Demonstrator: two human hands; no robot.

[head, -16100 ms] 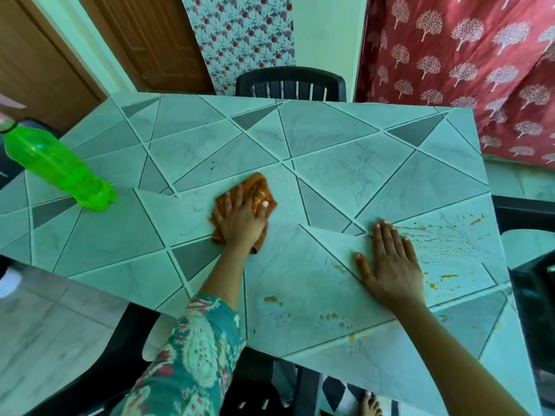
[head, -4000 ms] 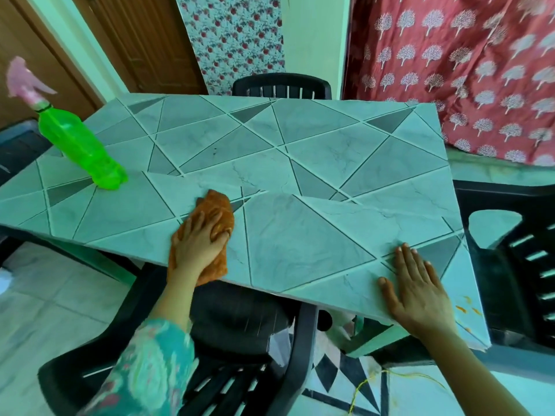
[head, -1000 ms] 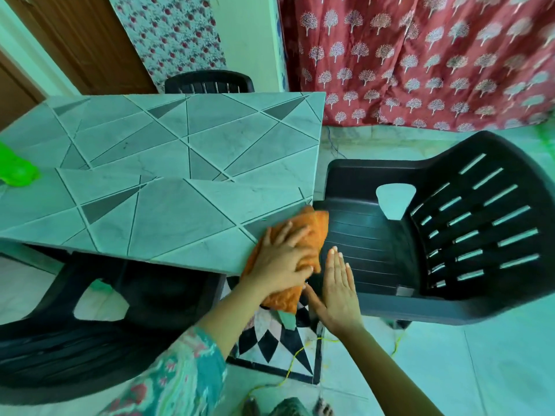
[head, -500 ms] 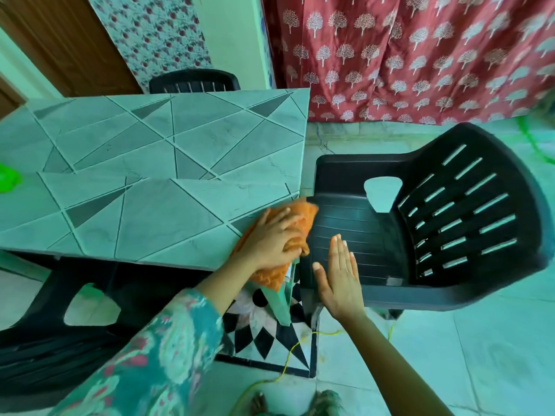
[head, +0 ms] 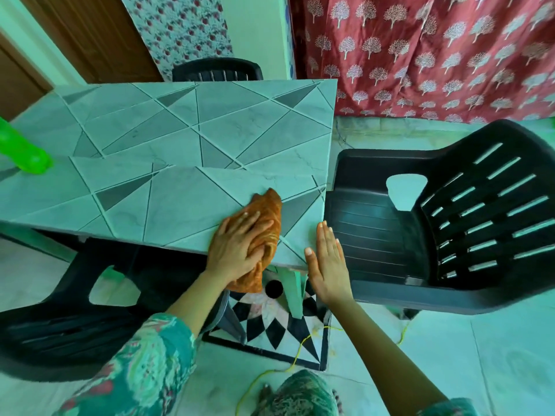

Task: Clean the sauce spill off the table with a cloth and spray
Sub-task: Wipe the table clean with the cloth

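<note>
— Where is the orange cloth (head: pixel 270 214) just now?
— Under my left hand (head: pixel 240 246), on the near right corner of the table (head: pixel 180 121). It's bunched up, and its near end hangs over the table's near edge. My fingers lie spread on top of it, pressing down rather than gripping.
— And the other one?
— My right hand (head: pixel 329 262) is flat, fingers straight and together, holding nothing, just right of the cloth at the table's corner. Whether it touches the edge, I can't tell. The two hands are apart.
— And the green spray bottle (head: pixel 22 150)?
— At the table's left side, well apart from both hands and partly cut off. A black chair (head: pixel 450 235) sits right of the table.
</note>
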